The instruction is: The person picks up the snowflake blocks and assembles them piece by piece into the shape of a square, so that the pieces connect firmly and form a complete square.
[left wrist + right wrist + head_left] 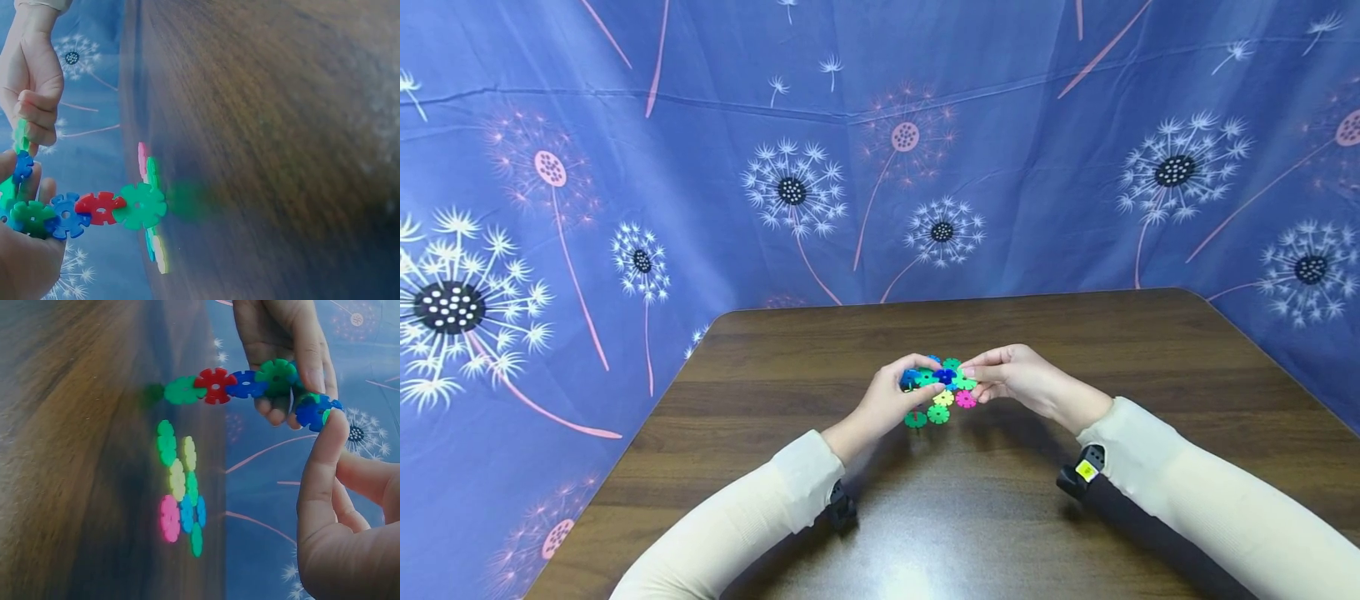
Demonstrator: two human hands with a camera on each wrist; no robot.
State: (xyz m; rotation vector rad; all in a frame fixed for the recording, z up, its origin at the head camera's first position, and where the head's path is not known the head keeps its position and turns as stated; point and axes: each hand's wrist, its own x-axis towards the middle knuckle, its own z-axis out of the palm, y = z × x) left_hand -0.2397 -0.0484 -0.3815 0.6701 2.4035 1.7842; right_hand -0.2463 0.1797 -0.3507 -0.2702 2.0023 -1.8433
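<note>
Toothed plastic discs, slotted edge to edge, form a bent chain that both hands hold above the table. My left hand (880,406) grips its upper part between thumb and fingers, around a dark green disc (276,376). From there a blue disc (67,215), a red disc (215,385) and a green disc (142,205) hang down toward the tabletop. Toward the right, a dark blue disc (945,377) joins a light green disc (964,380). My right hand (1033,383) pinches that light green disc between thumb and fingertips, which partly hide it.
Several loose discs lie on the wooden table (1015,500) under the chain, among them a pink disc (966,399), a yellow disc (943,398) and a green disc (937,414). A blue dandelion-print cloth (850,167) hangs behind the table's far edge.
</note>
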